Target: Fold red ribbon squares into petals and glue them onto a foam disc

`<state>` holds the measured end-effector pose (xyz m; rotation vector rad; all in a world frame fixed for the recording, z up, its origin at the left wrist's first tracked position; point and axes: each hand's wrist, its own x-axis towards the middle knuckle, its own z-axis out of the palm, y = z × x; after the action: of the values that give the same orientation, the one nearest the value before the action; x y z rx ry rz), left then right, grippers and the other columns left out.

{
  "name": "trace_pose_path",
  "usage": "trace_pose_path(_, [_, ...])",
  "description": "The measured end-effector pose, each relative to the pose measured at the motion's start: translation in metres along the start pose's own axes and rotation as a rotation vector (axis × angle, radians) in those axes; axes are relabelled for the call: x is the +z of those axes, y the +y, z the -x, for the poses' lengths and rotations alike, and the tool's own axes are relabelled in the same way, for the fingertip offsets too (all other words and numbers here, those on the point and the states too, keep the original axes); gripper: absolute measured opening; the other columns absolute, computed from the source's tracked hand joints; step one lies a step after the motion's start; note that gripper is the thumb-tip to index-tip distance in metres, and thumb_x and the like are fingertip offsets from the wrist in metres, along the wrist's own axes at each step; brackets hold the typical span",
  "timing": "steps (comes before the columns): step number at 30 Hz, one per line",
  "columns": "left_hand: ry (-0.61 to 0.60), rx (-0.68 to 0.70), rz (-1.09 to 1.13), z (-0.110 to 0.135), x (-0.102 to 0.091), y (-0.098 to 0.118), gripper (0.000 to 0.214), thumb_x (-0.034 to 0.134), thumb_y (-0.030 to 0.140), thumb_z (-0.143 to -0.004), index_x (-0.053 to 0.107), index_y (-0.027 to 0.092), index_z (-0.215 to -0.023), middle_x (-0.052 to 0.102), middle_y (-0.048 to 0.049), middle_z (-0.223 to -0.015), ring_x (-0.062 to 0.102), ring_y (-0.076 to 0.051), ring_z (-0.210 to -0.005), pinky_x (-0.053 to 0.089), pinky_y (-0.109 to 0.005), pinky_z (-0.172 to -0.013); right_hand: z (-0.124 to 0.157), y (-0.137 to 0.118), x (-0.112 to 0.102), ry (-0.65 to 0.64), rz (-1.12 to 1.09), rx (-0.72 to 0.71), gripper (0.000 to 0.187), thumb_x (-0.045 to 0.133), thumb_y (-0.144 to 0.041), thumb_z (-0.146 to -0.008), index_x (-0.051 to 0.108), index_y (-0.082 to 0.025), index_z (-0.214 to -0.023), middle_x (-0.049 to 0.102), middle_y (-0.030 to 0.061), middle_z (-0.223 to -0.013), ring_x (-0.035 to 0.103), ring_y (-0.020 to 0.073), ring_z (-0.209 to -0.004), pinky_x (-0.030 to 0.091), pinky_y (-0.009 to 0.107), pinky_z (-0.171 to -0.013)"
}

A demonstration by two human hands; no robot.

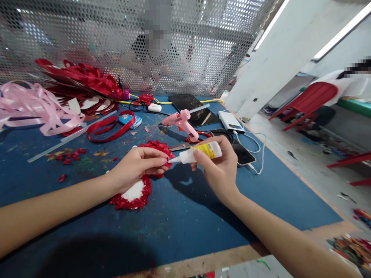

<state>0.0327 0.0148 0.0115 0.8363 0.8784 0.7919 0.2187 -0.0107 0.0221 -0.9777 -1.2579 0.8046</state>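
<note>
My right hand (220, 166) is closed around a small white glue bottle (207, 151) with a yellow label, tilted so its thin nozzle points left. The nozzle tip meets the fingertips of my left hand (145, 164), which are pinched together. What they pinch blends into the red behind, and I cannot make it out. Just behind these fingers lies a ruffled red ribbon piece (156, 146), partly hidden. Below my left hand, on the blue table (185, 231), is a white shape edged with red ruffles (136, 193). Scissors (179, 147) lie behind the bottle.
A pink glue gun (184, 123) stands beyond my hands. Right of it are a white power bank (230, 121) and a phone (245, 153) with cables. Pink ribbon (37, 104), red ribbon pieces (87, 79) and a glue stick (55, 148) lie left. A perforated metal screen (197, 50) rises behind.
</note>
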Motion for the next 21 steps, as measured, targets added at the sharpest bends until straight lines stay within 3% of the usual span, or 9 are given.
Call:
trace_pose_path(8, [-0.025,0.041,0.02,-0.001,-0.001,0.0,0.009,0.074,0.013,-0.065,0.075,0.013,-0.074,0.074,-0.0052,-0.067,0.068,-0.013,-0.063,0.055,-0.022,-0.065,0.004,-0.003,0.0,0.05,0.13,-0.08,0.019,0.074,-0.026,-0.07,0.056,-0.025,-0.077,0.059,-0.0034,-0.07,0.054,0.011,-0.049,0.046,0.027,-0.044])
trace_pose_path(12, [-0.024,0.051,0.021,-0.001,0.001,-0.001,0.017,0.076,0.007,-0.058,0.075,0.014,-0.072,0.075,-0.0031,-0.067,0.069,-0.012,-0.064,0.054,-0.02,-0.064,0.002,-0.002,-0.001,0.04,0.11,-0.082,0.02,0.073,-0.025,-0.07,0.054,-0.024,-0.077,0.059,-0.0045,-0.068,0.054,0.0104,-0.045,0.046,0.026,-0.04])
trace_pose_path(21, [-0.052,0.274,-0.059,0.0,-0.001,-0.011,0.021,0.08,0.005,-0.057,0.074,0.019,-0.071,0.074,0.0022,-0.069,0.068,-0.008,-0.062,0.055,-0.016,-0.062,0.001,0.003,-0.002,0.015,-0.052,-0.041,0.021,0.071,-0.023,-0.071,0.052,-0.024,-0.078,0.057,-0.0078,-0.059,0.054,0.0097,-0.04,0.047,0.023,-0.036])
